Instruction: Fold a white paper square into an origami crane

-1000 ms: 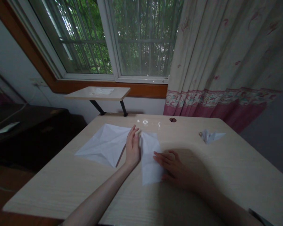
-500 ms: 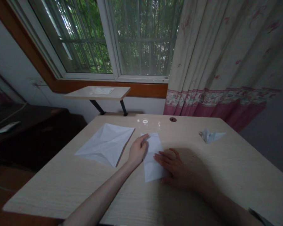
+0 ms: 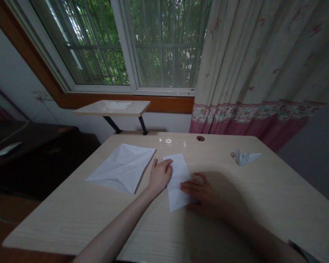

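A folded white sheet of paper, narrow and oblong, lies flat on the wooden desk in front of me. My left hand rests along its left edge, fingertips on the paper and thumb lifted apart. On the right side of the sheet, my right hand lies with its fingers stretched over the lower half. Neither hand grips the paper. Left of my hands is a larger unfolded white sheet with crease lines. A folded paper bird stands at the right of the desk.
A small raised shelf with white paper on it stands at the desk's back left. Near the back edge is a round cable hole. Behind the desk are a window and a curtain. A dark cabinet stands at the left.
My left hand has slid slightly down the paper's left edge, and its thumb side has lifted. My right hand has barely shifted. The paper stays in place.
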{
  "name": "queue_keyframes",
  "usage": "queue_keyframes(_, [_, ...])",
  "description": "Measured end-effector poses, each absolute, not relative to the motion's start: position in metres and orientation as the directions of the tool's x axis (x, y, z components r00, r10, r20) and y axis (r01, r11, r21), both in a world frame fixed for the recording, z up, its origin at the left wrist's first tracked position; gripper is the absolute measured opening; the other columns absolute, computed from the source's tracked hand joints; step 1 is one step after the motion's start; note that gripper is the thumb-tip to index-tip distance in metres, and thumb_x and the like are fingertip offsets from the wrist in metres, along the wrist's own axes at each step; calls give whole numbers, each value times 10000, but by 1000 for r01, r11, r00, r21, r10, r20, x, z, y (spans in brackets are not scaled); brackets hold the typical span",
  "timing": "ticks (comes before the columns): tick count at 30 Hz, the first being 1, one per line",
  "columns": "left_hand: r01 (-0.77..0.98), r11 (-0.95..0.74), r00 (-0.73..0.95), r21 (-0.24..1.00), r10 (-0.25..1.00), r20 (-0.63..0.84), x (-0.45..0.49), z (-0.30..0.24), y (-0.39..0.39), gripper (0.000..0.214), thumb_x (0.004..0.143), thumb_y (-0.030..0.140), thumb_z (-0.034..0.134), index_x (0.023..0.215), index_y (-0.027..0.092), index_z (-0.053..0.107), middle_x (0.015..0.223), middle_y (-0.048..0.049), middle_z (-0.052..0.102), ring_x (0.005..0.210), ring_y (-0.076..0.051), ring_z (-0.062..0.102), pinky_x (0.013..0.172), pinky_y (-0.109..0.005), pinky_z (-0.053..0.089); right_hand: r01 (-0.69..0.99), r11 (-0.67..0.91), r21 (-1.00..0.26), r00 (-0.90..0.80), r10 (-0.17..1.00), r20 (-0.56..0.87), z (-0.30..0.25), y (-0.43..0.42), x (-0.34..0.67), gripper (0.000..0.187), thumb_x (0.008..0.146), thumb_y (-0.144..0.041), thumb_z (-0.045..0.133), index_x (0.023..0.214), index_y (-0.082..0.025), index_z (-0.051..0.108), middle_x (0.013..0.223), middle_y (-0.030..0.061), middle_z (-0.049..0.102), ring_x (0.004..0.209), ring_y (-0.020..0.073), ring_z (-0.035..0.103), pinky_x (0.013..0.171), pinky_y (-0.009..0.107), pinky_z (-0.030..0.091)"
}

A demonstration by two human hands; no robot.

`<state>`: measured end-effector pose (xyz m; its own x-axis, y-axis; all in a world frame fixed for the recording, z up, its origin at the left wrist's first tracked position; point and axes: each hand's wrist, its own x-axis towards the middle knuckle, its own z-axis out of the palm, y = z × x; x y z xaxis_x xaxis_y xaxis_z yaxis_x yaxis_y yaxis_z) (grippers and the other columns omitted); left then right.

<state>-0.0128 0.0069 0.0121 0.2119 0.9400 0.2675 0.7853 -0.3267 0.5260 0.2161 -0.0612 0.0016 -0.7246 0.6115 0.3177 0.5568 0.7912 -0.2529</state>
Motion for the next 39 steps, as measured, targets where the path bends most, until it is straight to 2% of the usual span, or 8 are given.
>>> queue_keyframes(9, [758,-320,195,568,943,271,-13,8,8,261,959,246,480,1136,212,669,1251,-65,691,1196,-221,616,1202,-554,124,517,850,-95,-673,473,568,-1,-52,220,313,994,-227,510,1291,-280,593,1171,17,732,1012,176,678,1085,445,427])
queue_keyframes(17, [740,-341,204,579,935,290,-11,12,5,272,994,377,472,1088,242,689,1207,-41,709,1174,-230,617,1187,-559,131,585,794,-165,-570,547,613,-7,-45,235,301,974,-144,492,1194,-287,639,1162,32,725,1045,205,667,988,446,527])
queue_keyframes(20, [756,-380,242,533,919,311,-12,13,2,306,1013,409,435,1096,256,687,1230,-37,699,1182,-234,606,1179,-576,119,619,743,-256,-487,618,617,-10,-42,238,313,959,-137,480,1174,-287,650,1108,38,731,1059,217,652,970,441,537])
queue_keyframes(24, [766,-425,305,482,901,309,-15,14,2,329,1030,373,384,1167,277,667,1277,-32,673,1198,-238,588,1168,-595,138,627,622,-469,-269,738,619,-13,-38,240,244,952,-191,478,1077,-272,671,1016,50,730,989,218,665,897,412,555])
queue_keyframes(27, [750,-494,377,440,866,329,-17,16,1,294,975,415,508,1183,278,665,1304,-36,652,1224,-256,556,1162,-575,196,583,498,-643,-76,821,566,-12,-33,242,208,962,-277,469,1011,-256,670,983,58,725,919,214,674,836,381,546])
queue_keyframes(32, [745,-565,390,356,801,454,-15,14,1,454,758,494,773,1113,240,651,1288,-66,638,1253,-301,512,1191,-583,120,498,335,-800,157,872,463,-11,-22,245,290,964,-419,439,840,-233,624,742,23,665,679,187,606,620,290,476])
queue_keyframes(35, [753,-542,309,373,792,526,-16,10,4,365,805,447,752,1037,204,611,1074,-60,689,1064,-266,610,1149,-544,254,446,305,-841,253,859,446,-11,-18,246,316,937,-475,457,754,-240,561,670,-4,584,629,189,539,577,291,430])
queue_keyframes(39, [719,-565,200,405,726,658,-19,10,6,344,851,528,685,899,202,585,870,-45,660,861,-242,625,881,-404,479,395,295,-870,266,870,415,-11,-18,246,338,947,-505,430,758,-245,535,688,-5,554,645,193,511,583,295,414])
